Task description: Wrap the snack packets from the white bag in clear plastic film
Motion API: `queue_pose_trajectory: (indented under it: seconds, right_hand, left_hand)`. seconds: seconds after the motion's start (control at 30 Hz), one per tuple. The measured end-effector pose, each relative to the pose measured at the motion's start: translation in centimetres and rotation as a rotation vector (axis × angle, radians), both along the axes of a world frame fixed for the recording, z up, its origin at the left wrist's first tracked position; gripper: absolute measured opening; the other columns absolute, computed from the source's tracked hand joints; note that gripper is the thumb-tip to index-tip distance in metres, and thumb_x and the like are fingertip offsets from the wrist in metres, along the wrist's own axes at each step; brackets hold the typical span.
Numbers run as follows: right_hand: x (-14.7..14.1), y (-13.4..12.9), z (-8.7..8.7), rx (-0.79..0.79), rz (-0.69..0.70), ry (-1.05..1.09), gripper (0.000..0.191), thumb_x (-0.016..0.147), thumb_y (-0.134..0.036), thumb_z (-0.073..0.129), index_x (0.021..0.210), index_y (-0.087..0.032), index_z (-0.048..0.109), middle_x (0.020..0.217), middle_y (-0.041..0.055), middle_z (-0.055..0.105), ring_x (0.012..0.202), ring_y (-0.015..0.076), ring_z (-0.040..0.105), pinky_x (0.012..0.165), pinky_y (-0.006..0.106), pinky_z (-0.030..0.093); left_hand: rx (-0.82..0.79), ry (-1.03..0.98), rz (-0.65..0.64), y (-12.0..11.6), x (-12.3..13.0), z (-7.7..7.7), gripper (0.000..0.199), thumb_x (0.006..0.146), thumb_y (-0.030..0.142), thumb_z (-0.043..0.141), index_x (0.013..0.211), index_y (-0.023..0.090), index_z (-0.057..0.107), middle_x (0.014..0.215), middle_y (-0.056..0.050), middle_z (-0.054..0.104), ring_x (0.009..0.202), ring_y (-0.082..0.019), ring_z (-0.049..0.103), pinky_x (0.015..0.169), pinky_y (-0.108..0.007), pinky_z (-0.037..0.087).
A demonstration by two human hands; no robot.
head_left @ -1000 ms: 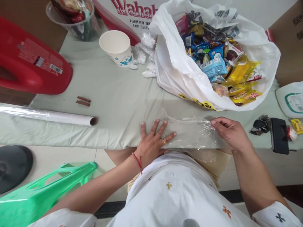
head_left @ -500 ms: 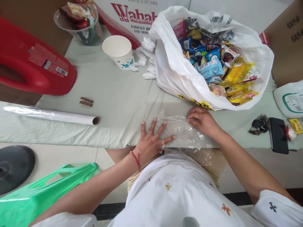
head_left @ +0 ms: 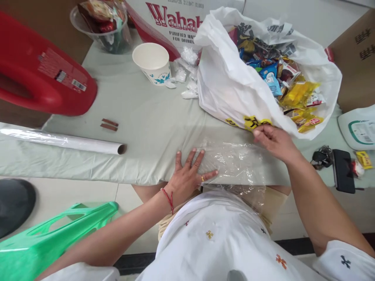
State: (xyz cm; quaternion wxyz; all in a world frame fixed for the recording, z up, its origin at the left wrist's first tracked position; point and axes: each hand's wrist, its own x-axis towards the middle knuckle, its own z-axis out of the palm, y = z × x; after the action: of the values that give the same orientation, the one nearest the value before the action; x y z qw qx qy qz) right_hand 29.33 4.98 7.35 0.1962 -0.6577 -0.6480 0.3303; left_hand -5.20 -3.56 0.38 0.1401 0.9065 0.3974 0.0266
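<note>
Clear plastic film [head_left: 234, 162] lies at the worktop's [head_left: 146, 117] front edge, partly overhanging. Left hand [head_left: 186, 175]: flat, fingers spread, on the film's left end. Right hand [head_left: 274, 142]: narrow, fingertips together against the white bag [head_left: 225, 89] of snacks; grip contents cannot be determined. Film roll [head_left: 64, 141]: along the front edge, left. Paper cup [head_left: 152, 64]: left of the bag.

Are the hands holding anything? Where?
The right hand pinches the white bag by its near side, at the yellow print. The left hand lies spread on the clear plastic film, gripping nothing.
</note>
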Motion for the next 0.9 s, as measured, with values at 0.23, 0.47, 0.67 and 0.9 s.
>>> queue_pose_trajectory:
  seconds: [0.23,0.47,0.67,0.9]
  right_hand:
    - [0.3,-1.1,0.2,-0.089,0.091,-0.479,0.027,0.091,-0.047,0.065,0.088,-0.023,0.076,0.078,0.0044,0.074,0.07,0.0225,0.065,0.065,0.033,0.045]
    - [-7.7,-6.5,3.2,0.557,0.349,-0.437,0.027,0.103,-0.021,0.05,0.115,-0.021,0.075,0.105,0.0089,0.077,0.092,0.0221,0.066,0.077,0.033,0.05]
    - [-12.5,-1.8,-4.3,0.413,0.758,-0.475,0.041,0.104,-0.02,0.051,0.143,-0.017,0.065,0.153,0.0104,0.061,0.138,0.0297,0.052,0.112,0.045,0.045]
    - [-13.2,3.8,-7.0,0.376,0.54,-0.482,0.056,0.111,-0.044,0.034,0.16,-0.019,0.049,0.17,0.0074,0.04,0.157,0.0297,0.034,0.126,0.053,0.029]
  left_hand:
    - [-0.029,0.036,0.013,0.0,0.0,0.0,0.091,0.086,0.036,0.082,0.156,0.064,0.032,0.18,-0.006,0.015,0.161,-0.054,0.013,0.117,-0.089,0.003]
    - [0.002,0.042,0.031,-0.1,0.1,-0.3,0.094,0.084,0.035,0.084,0.157,0.063,0.032,0.179,-0.007,0.016,0.161,-0.054,0.014,0.117,-0.089,0.001]
    - [-0.009,0.038,0.017,0.3,0.2,-0.4,0.084,0.088,0.034,0.079,0.157,0.059,0.038,0.179,-0.009,0.017,0.161,-0.052,0.018,0.116,-0.089,0.004]
    - [0.006,-0.215,0.255,-1.1,-4.6,0.3,0.077,0.089,0.028,0.073,0.16,0.032,0.044,0.176,-0.019,0.023,0.162,-0.042,0.025,0.126,-0.071,0.023]
